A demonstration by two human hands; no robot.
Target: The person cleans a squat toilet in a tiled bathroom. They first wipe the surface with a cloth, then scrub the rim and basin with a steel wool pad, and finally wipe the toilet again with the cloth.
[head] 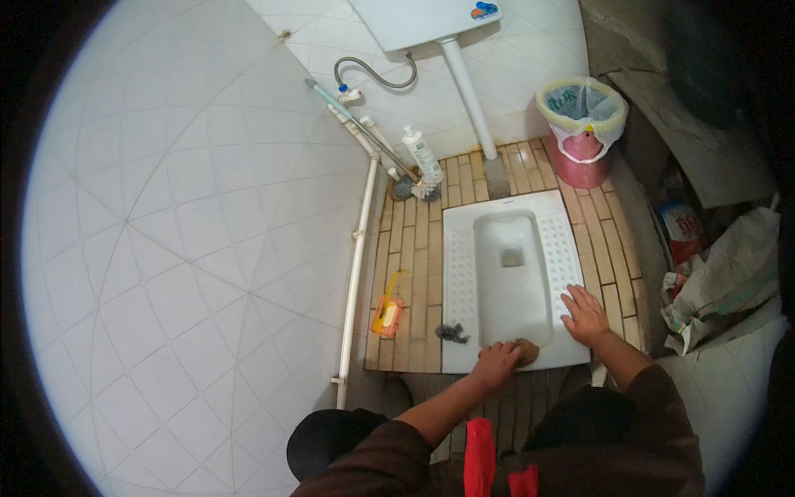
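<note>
My left hand point(499, 360) is closed on a brown cloth or sponge point(527, 352) at the near rim of a white ceramic squat toilet point(461, 279). On the toilet's right edge, beside its raised dots, rests my right hand point(584, 315), palm down, fingers somewhat apart and holding nothing. A dark steel wool scourer point(451, 333) lies at the toilet's left edge, left of my left hand. Farther left, an orange soap dish point(397, 323) with a pale bar and a yellow strip sits on the tiles.
A pink bin point(581, 163) with a plastic liner stands at the back right. A white bottle point(422, 152) and a toilet brush point(425, 186) are at the back left. A white pipe point(359, 267) follows the left wall. Crumpled sacking point(730, 279) lies right. A flush pipe point(470, 99) descends behind the toilet.
</note>
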